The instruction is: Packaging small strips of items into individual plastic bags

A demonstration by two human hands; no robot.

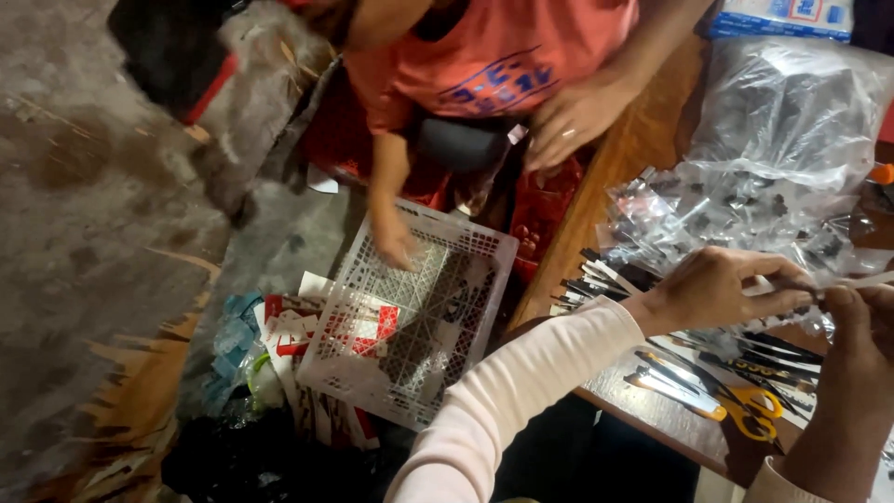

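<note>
On the table: my two hands meet over a heap of small clear packets [736, 219] with dark bits inside.
My left hand [712, 289]: its fingers are pressed together on one end of a thin white strip [861, 278]. The pale sleeve [521, 382] of that arm runs up from the bottom of the view.
My right hand [852, 349]: it comes up from the bottom right corner, and its fingertips pinch the same strip just beside the left ones.
Where the strip is: up in the air between my two hands, above the packets, not lying on the table.
Near my hands: yellow-handled scissors [750, 410] lie on the dark table [652, 419], just below my left hand. Long black and white strips [596, 275] lie in a row at the table's edge.
Behind the heap: a big clear bag [792, 102] sits puffed up, with a blue and white box [782, 14] past it.
Other person: someone in an orange shirt [503, 51] sits across from me. One of their hands [396, 244] reaches into a white plastic crate [410, 326] on the floor, the other hand [568, 121] rests at the wooden edge.
On the floor: red and white paper scraps [298, 326] lie beside the crate.
How far along: many filled packets are piled up, so I think a lot is done. Loose strips are left on the table, so I think more is left.
</note>
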